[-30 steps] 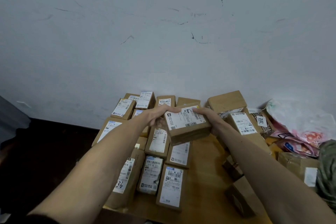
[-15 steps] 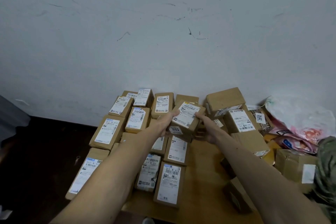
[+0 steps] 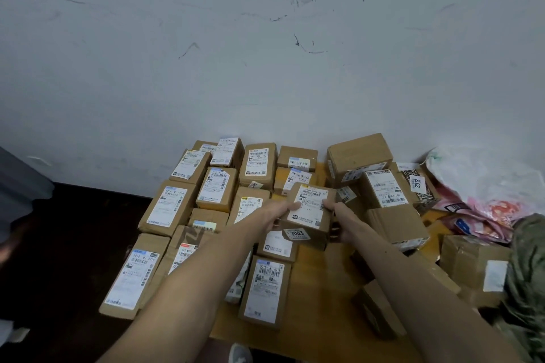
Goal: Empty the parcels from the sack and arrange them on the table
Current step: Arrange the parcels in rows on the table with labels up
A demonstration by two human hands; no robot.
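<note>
A small brown cardboard parcel [image 3: 309, 216] with a white label and a "3003" sticker is held between both hands over the middle of the wooden table [image 3: 321, 283]. My left hand [image 3: 280, 212] grips its left side, thumb on the label. My right hand [image 3: 336, 216] grips its right side, fingers under it. Several labelled parcels [image 3: 218, 188] lie in rows on the left half of the table. The olive sack [image 3: 528, 268] shows at the right edge.
A loose heap of bigger boxes [image 3: 359, 156] and a white and pink plastic bag [image 3: 489, 186] crowd the right side. A scuffed white wall runs behind the table. Dark floor lies to the left; a shoe [image 3: 240, 354] shows below the table's front edge.
The held parcel has come lower and nearer, over the middle of the table, with its label turned upright toward me. Both hands keep their hold on its sides.
</note>
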